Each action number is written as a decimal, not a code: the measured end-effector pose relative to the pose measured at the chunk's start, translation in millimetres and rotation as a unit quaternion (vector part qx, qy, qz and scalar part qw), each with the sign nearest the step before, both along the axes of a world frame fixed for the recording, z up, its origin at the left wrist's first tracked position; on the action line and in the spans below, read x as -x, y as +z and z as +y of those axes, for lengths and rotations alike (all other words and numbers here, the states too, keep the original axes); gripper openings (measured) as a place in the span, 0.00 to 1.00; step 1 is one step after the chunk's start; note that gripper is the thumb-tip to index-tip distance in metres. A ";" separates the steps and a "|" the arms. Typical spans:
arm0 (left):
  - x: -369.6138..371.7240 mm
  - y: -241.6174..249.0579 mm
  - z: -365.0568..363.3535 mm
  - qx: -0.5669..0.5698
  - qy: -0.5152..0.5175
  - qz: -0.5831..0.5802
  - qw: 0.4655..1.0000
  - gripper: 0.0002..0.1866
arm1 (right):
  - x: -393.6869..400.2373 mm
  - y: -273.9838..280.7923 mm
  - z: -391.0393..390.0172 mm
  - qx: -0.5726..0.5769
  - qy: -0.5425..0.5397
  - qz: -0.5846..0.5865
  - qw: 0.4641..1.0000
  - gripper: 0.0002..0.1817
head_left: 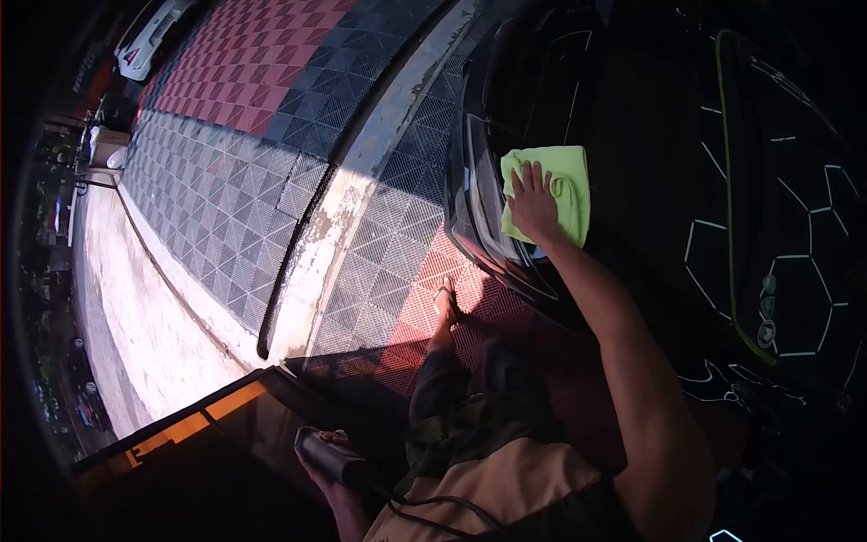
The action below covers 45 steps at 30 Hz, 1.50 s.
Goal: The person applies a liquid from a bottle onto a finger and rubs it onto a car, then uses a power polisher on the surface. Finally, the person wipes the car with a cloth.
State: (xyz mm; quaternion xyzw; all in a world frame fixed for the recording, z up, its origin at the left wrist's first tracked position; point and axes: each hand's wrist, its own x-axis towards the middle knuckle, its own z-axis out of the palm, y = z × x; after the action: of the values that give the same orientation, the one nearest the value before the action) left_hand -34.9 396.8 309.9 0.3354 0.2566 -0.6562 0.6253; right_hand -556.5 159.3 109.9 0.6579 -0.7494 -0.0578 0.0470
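Observation:
My right hand [534, 204] lies flat on a folded lime-green microfiber cloth [571, 194], fingers spread, pressing it against the glossy body of a black car [533, 99]. The cloth sits near a corner of the car, beside a lamp-like glossy strip. Low in the view, my left hand [336, 488] is wrapped around a dark grey handheld device [330, 456]. From the device a black cable [442, 499] runs across the front of my shirt. What kind of device it is, I cannot make out.
Hexagonal light lines reflect in the car's dark panels, with stickers [767, 332] near a glass edge. Underfoot are grey and red grid floor tiles [361, 244], crossed by a worn concrete strip [312, 262]. An orange-and-black panel [194, 417] stands lower left; a white car [149, 41] is far off.

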 end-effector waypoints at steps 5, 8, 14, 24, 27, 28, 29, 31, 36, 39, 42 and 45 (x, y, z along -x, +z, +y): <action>-17.4 -8.7 -53.7 -0.040 -0.006 -0.037 0.998 0.24 | -11.1 -31.2 -98.0 -0.031 0.019 -0.013 0.999 0.30; -16.5 -4.2 -90.0 -0.021 -0.038 -0.050 0.998 0.24 | -7.8 -52.3 -135.1 -0.050 0.025 -0.029 0.998 0.29; -65.0 -37.9 -176.8 0.044 -0.190 -0.045 0.980 0.26 | -10.6 -9.7 -38.4 -0.010 0.051 -0.083 0.995 0.33; 28.1 4.2 -250.5 0.103 -0.335 0.089 0.932 0.28 | 38.5 52.5 270.6 0.063 -0.210 -0.085 0.972 0.35; 33.0 9.8 -246.9 0.066 -0.332 0.175 0.925 0.27 | 61.7 45.7 353.4 0.094 -0.320 -0.017 0.943 0.35; 36.2 18.7 -243.8 0.051 -0.339 0.158 0.926 0.27 | 65.0 45.5 373.4 0.123 -0.355 -0.010 0.927 0.35; 37.2 21.0 -238.5 0.076 -0.326 0.151 0.930 0.27 | 67.8 40.4 391.2 0.137 -0.401 0.015 0.906 0.33; 34.9 34.9 -230.0 0.076 -0.338 0.187 0.919 0.28 | 74.8 32.5 412.8 0.221 -0.495 0.014 0.840 0.30; 3.5 45.6 -215.8 0.107 -0.340 0.162 0.920 0.28 | 70.7 7.0 344.6 0.252 -0.710 0.085 0.652 0.30; -7.9 44.7 -219.8 0.137 -0.329 0.088 0.930 0.27 | 16.7 -6.3 261.6 0.240 -0.614 0.031 0.751 0.34; -15.0 38.6 -239.0 0.161 -0.331 0.070 0.927 0.30 | -27.5 3.3 233.9 0.163 -0.356 -0.020 0.920 0.39; -4.9 50.1 -260.8 0.155 -0.317 0.178 0.919 0.29 | 2.7 25.8 269.2 0.109 -0.225 -0.056 0.967 0.37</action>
State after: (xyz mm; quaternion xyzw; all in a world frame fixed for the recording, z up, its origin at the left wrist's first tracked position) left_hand -30.0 136.0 359.9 0.1761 0.1389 -0.9003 0.3729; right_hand -559.2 428.4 135.7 0.4656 -0.8813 0.0519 0.0623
